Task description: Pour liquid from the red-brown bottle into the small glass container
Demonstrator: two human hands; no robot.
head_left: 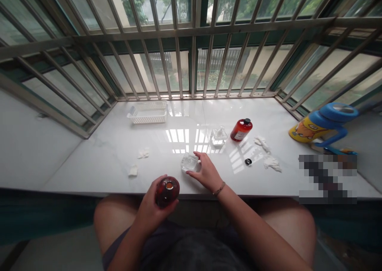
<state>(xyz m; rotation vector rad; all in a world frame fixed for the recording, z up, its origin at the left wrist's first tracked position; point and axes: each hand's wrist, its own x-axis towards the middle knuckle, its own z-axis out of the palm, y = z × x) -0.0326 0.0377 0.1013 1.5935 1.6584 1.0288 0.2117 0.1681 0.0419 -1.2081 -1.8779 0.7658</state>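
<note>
My left hand (151,207) is wrapped round a dark red bottle (166,195) with its mouth uncapped, held over the near edge of the white counter. My right hand (205,171) has its thumb and fingers round the side of a clear glass container (189,164) that stands on the counter. A small black cap (248,162) lies to the right of that hand. Behind it stand a second clear glass container (219,136) and a red bottle (241,130) with a black cap and a pale label.
A white plastic basket (148,117) sits at the back left. Crumpled tissues (272,163) lie on the right, smaller tissue pieces (133,170) on the left. A blue and yellow flask (316,123) stands far right, near a blurred-out patch. Window bars (192,64) bound the back.
</note>
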